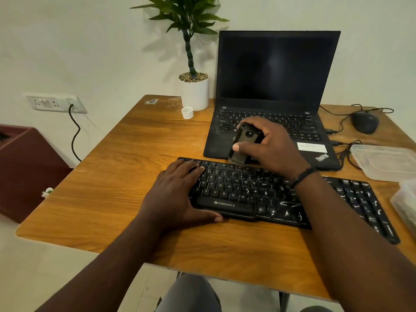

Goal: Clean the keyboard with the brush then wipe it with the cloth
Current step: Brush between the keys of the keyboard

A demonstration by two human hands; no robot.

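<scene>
Dim, warm indoor light, the plant (189, 25) casting soft wall shadows; wide-angle bending at the edges.

This looks like a small office or home desk corner. A wooden table (108, 176) against a plain wall carries an open laptop (274, 86) at one o'clock, a mouse (364, 121) at two, a keyboard (247, 190) centre and a potted plant (194, 86) at twelve. A wall socket (56, 104) sits at ten.

Black keyboard (258, 190) with white legends and white streaks; dark grey brush (244, 143). Black laptop (274, 68), wood-grain orange-brown table (126, 154). White pot (195, 93), green plant (186, 14).
</scene>
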